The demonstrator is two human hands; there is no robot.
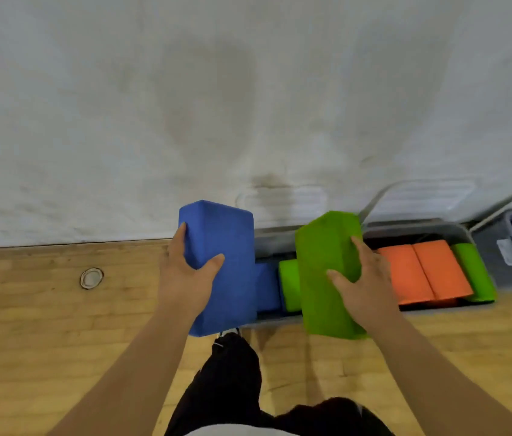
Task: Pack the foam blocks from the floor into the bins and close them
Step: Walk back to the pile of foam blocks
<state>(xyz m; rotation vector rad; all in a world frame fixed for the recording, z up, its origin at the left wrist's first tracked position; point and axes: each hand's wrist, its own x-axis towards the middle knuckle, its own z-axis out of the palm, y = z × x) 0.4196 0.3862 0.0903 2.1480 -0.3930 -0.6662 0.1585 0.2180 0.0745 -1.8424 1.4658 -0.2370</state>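
The green block (327, 272), long axis 12 to 6, hangs over the grey bin (421, 224), its 3 o'clock side gripped by the right hand (364, 278). At its 9 o'clock, the blue block (220, 265) lies parallel in the left hand (185, 272), which clamps it out past the bin's left end.

Found no legible text, brand, number or sign anywhere. Spotted only a small white label (507, 251) stuck on the wall of a grey bin (496, 272) near the right edge, too blurred and small to yield any letters or digits.
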